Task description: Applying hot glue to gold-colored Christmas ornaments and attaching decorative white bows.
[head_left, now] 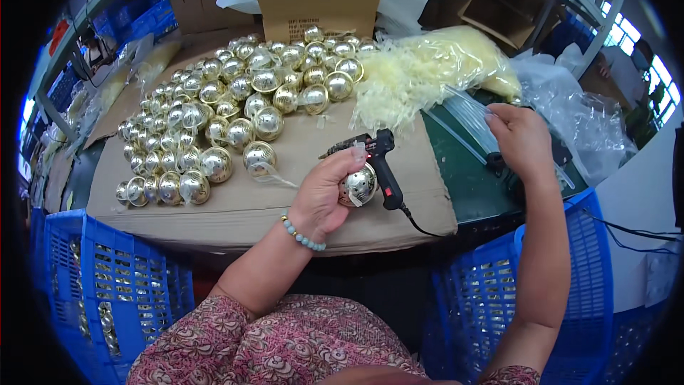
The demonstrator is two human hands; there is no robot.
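My left hand (pixel 322 189), with a beaded bracelet at the wrist, is closed around a shiny gold ball ornament (pixel 359 185). Right beside that ball is a black hot glue gun (pixel 388 175), its nozzle end partly behind my fingers and its cord trailing to the right. My right hand (pixel 524 139) is raised over the right side of the table, fingers curled in with the thumb against them. Whatever they hold, if anything, is hidden. See-through glue sticks (pixel 467 125) lie just left of it, and a dark object (pixel 496 162) sits below it.
Many gold ball ornaments (pixel 235 85) crowd a cardboard sheet (pixel 313 217) on the left. Pale yellow shredded filler (pixel 388 85) spills from a plastic bag (pixel 470 53) at the back. Blue crates (pixel 117 271) (pixel 484 292) stand below both sides; an open carton (pixel 320 7) is behind.
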